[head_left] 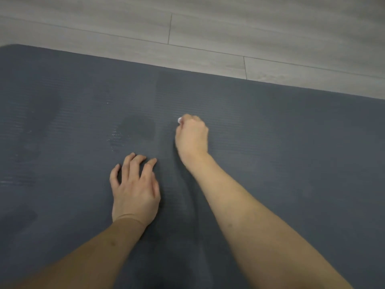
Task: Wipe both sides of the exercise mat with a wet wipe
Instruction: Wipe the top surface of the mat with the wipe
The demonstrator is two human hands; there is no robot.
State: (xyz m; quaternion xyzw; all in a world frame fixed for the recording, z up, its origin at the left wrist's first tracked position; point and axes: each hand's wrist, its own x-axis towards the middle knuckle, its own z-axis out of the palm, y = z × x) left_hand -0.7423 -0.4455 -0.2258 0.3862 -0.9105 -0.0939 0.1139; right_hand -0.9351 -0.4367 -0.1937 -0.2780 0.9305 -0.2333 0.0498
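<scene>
A dark grey ribbed exercise mat lies flat on the floor and fills most of the view. My right hand is curled into a fist on the mat's middle and grips a white wet wipe; only a small corner of the wipe shows past the fingers. My left hand rests on the mat nearer to me, with its fingers spread and bent and the fingertips pressing down. Darker damp streaks and small shiny wet spots mark the mat left of the right hand.
Pale grey wood-look floor planks run beyond the mat's far edge, which slants from upper left to right. The mat's rounded far-left corner is in view.
</scene>
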